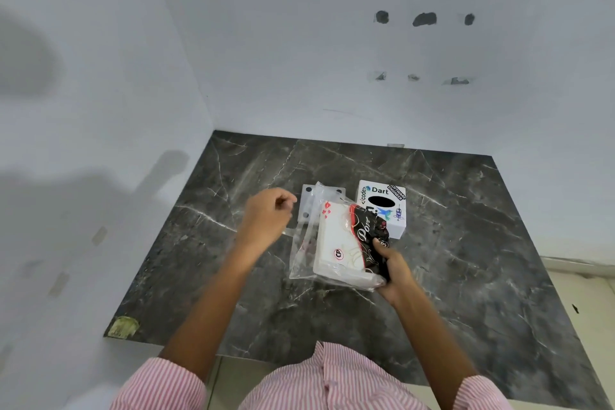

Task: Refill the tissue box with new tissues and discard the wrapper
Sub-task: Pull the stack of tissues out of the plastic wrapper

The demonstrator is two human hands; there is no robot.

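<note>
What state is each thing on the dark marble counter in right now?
Sticker-covered white tissue box: upright, oval slot empty.
White flat lid panel: off, lying beside the box.
Clear plastic tissue pack: wrapper open at left, tissues inside.
Left hand: curled, apparently pinching wrapper film.
Right hand: grip closed on pack.

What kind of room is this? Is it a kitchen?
Hard to say; maybe a bare corner of a home or office. A dark marble-look counter meets plain white walls that have patched holes. No sink or stove shows, only a stickered tissue box and a tissue pack.
</note>
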